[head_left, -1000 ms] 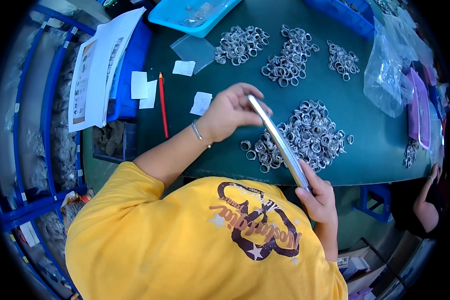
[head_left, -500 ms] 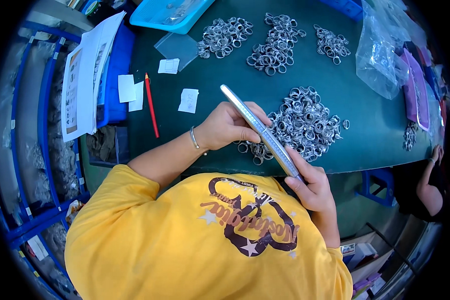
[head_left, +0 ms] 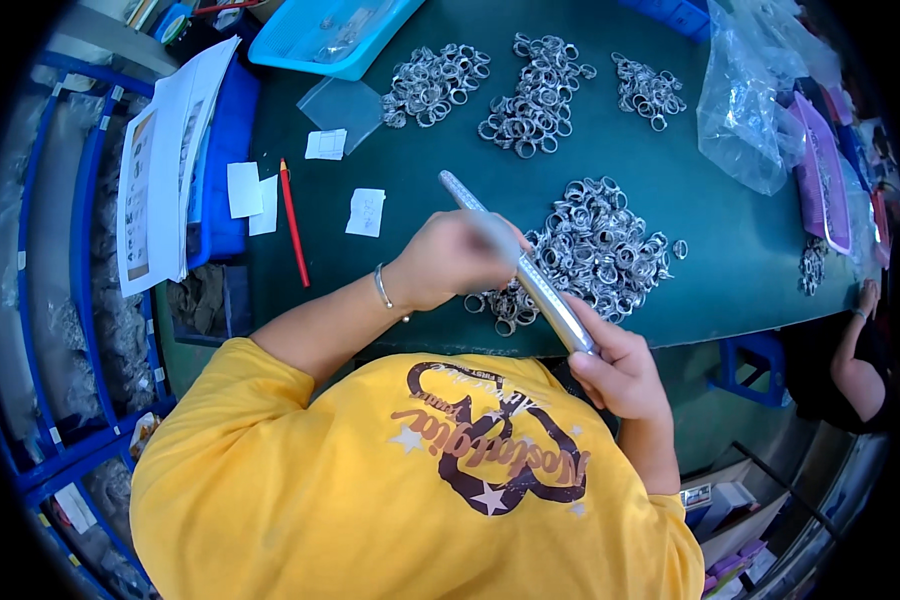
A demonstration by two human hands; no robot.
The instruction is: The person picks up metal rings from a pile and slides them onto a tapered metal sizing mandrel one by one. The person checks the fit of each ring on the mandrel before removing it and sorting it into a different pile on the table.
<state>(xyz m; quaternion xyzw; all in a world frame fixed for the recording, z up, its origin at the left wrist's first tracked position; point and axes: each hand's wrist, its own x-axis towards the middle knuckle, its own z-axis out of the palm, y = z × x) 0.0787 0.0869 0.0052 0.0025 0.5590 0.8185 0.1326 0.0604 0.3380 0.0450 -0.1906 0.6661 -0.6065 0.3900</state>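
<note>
A long, tapered, silver ring mandrel [head_left: 544, 292] with markings along it slants over the table's near edge. My right hand [head_left: 625, 372] is closed around its thick lower end. My left hand [head_left: 460, 258], with a bangle at the wrist, is closed about the mandrel's upper half, and a fingertip shows on its far side. A blur covers part of the left fingers, so whether a ring is between them cannot be made out. Just beyond the mandrel lies a large heap of silver rings [head_left: 610, 245], partly hidden by the mandrel and my hands.
Smaller ring piles [head_left: 535, 100] lie at the back of the green table [head_left: 440, 150]. To the left are a red pencil [head_left: 294, 222], paper slips [head_left: 365, 212] and a blue bin [head_left: 232, 160]. A turquoise basket [head_left: 355, 68], plastic bags [head_left: 745, 110] and a purple basket [head_left: 820, 180] stand around.
The left hand has turned over the mandrel, its fingers now blurred. My right hand keeps its hold on the thick end. The whole view has shifted slightly.
</note>
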